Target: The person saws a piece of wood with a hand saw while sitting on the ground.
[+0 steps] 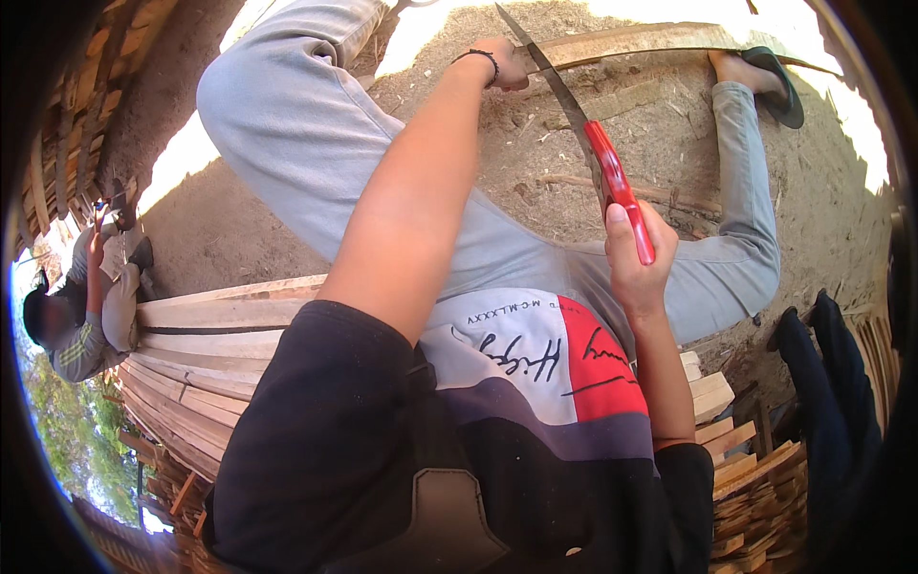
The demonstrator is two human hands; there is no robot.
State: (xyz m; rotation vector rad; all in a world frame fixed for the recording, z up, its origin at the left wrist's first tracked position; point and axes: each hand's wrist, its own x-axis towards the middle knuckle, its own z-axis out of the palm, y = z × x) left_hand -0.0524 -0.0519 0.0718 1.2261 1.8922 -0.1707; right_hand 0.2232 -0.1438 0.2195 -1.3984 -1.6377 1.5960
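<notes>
While the left hand (502, 65) is pinning the long wooden slat (650, 40) to the sandy ground (535, 182), the right hand (636, 253) is wrapping its grip tight on a red-handled knife (612, 177). The blade is slanting up-left across the slat's long axis (meeting it just beside the left hand).

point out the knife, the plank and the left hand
knife (620, 187), head view, on its red handle
plank (650, 40), head view, on its pale top face
left hand (502, 62), head view, on the back of the hand
</notes>
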